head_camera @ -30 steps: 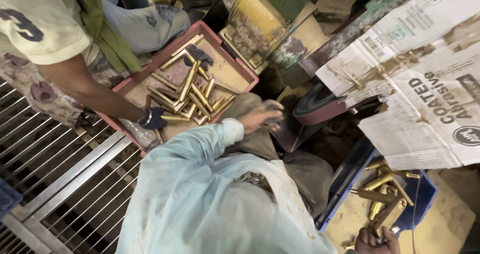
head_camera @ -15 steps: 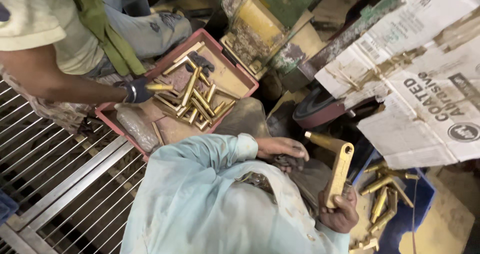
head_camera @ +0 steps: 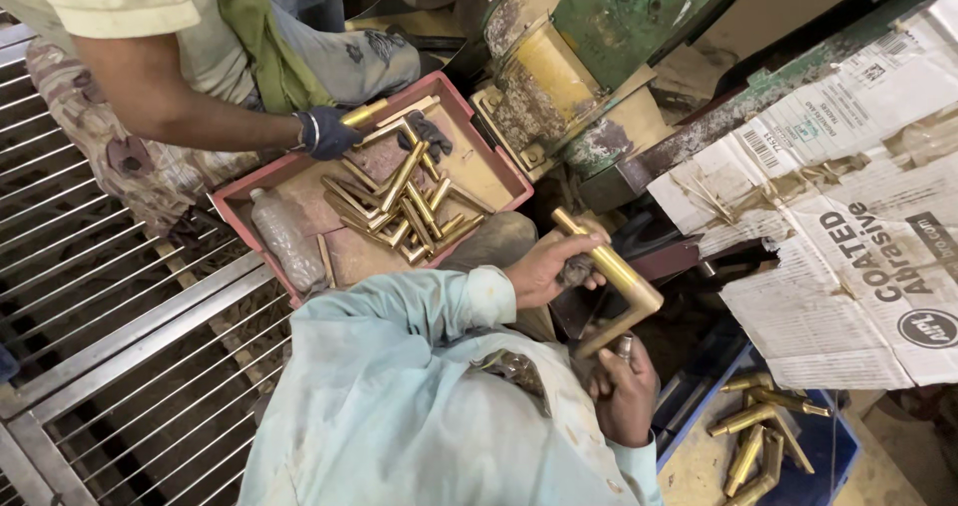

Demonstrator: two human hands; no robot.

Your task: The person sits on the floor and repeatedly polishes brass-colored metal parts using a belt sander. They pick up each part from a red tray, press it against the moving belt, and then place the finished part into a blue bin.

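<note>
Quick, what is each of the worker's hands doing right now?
Left hand: closed on the long arm of the L-shaped brass handle.
Right hand: closed on that handle's short end.

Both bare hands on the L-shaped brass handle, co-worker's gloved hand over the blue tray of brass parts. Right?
Not quite. The head view shows the co-worker's gloved hand over a red tray, not a blue one. Both the left hand and the right hand do grip the L-shaped brass handle.

Golden L-shaped brass handle (head_camera: 611, 284); pale mint long-sleeved shirt (head_camera: 399, 406); dusty red rectangular tray (head_camera: 477, 147); blue plastic crate (head_camera: 813, 461); dark blue work glove (head_camera: 327, 132).
</note>
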